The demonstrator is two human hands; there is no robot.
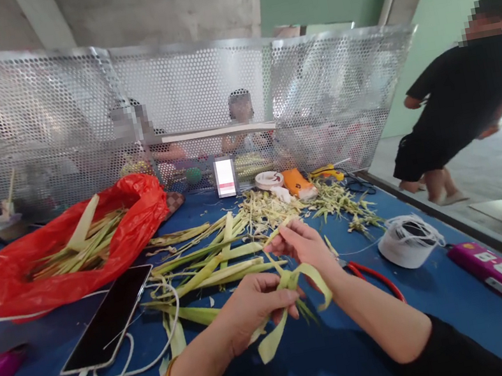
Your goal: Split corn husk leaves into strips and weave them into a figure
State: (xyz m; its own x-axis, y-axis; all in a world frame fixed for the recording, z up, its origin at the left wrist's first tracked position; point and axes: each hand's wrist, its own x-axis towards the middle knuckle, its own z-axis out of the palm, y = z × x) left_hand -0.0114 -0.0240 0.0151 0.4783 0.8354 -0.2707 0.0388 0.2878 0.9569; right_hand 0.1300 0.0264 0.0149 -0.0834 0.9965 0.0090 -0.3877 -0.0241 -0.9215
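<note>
Pinches a knotted leaf piece (pixel 289 280) in the left hand (pixel 254 304), with grip closed on it between thumb and fingers, at the centre of the clock. Holds the right hand (pixel 308 246) just beside, at one o'clock, with grip seemingly closed on a narrow strip (pixel 280 229) partly hidden by the fingers. Curls one end of the leaf piece over at three and hangs another down at seven, all above a blue tabletop (pixel 353 358). Has loose long leaves (pixel 211 277) at ten, with a red plastic bag (pixel 10 285) of more leaves farther out, and a dark-screened phone (pixel 109 320) at nine. Has a heap of scraps (pixel 259 209) at twelve, near an orange packet (pixel 297 183). Has a red-handled tool (pixel 379 274) at three, partly behind the right forearm, then a coil of white cord (pixel 403 246) and a purple packet (pixel 496 271) farther out.
</note>
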